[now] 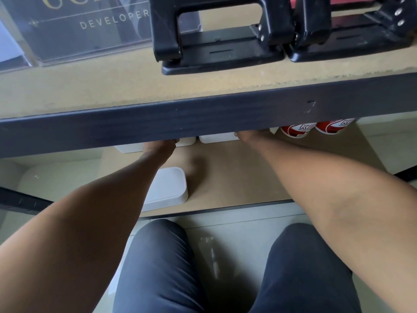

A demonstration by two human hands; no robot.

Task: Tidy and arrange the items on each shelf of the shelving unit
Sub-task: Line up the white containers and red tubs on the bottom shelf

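Knees (158, 267) in dark trousers sit nearest, below the shelf beam (203, 118). Above the beam stand two black hole punches (221, 41), long axes running back. Below it, a white box (167, 188) lies flat. Left hand (162, 146) and right hand (250, 134) reach white boxes (218, 138) under the beam; fingers hidden, so grip probably unknowable.

place: office | cues: hole punches (216, 39) on shelving unit (203, 118), "developer" acrylic sign (90, 26)
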